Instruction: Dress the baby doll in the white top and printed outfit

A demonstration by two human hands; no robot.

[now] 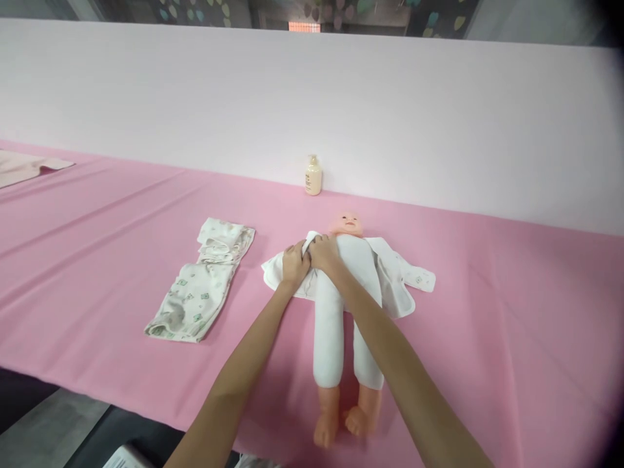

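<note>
A baby doll (358, 260) lies on its back, its head toward the wall and its bare feet toward me. Its body and legs are white. Spread out beneath it is a white baby shirt (397, 292), one sleeve stretched to the right. On the other side, my left hand (295, 263) is closed on the shirt's bunched sleeve. My right hand (323, 252) presses close beside it at the doll's shoulder, fingers curled on the same cloth. The doll's arm there is hidden by my hands and the fabric.
Folded patterned baby clothing (197, 286) lies to the left on the pink sheet (487, 364). A pump bottle (313, 177) stands by the white wall (312, 104) behind the doll. At the far left is a pale pink cloth (26, 166). The table's front edge runs below my arms.
</note>
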